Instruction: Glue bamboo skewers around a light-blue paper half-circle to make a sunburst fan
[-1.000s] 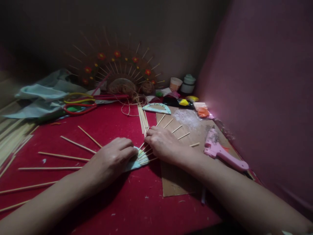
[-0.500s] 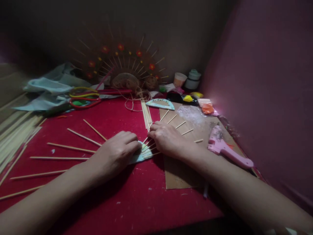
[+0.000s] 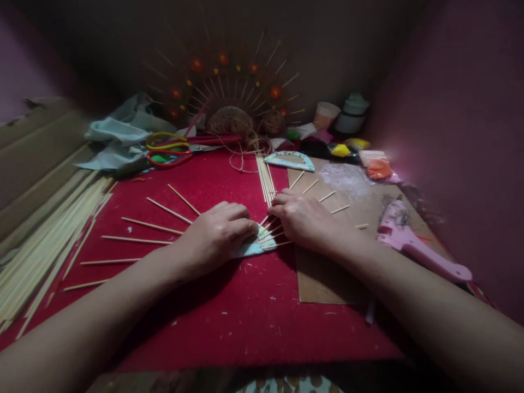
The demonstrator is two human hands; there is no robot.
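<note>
A small light-blue half-round base [image 3: 250, 249] lies on the red tabletop, with thin wooden sticks fanning out from it to the left [image 3: 152, 224] and right [image 3: 327, 196]. My left hand [image 3: 223, 232] presses down on the base with its fingers curled together, hiding much of it. Beside it, my right hand [image 3: 303, 218] pinches one of the right-hand sticks close to the base; its fingertips partly cover the stick. Just beyond my right fingers lies a bundle of loose sticks [image 3: 265, 177].
A pink glue gun [image 3: 421, 248] rests on cardboard [image 3: 323, 284] at right. Scissors [image 3: 168, 150], blue cloth [image 3: 118, 134] and a second light-blue arch [image 3: 290, 160] lie farther back. Many sticks [image 3: 53, 240] line the left edge. A flowered stick fan [image 3: 235, 87] stands behind.
The whole view has shifted, so the table and hands appear farther right and slightly higher. Both hands keep their places at the base; no clear movement of the sticks shows.
</note>
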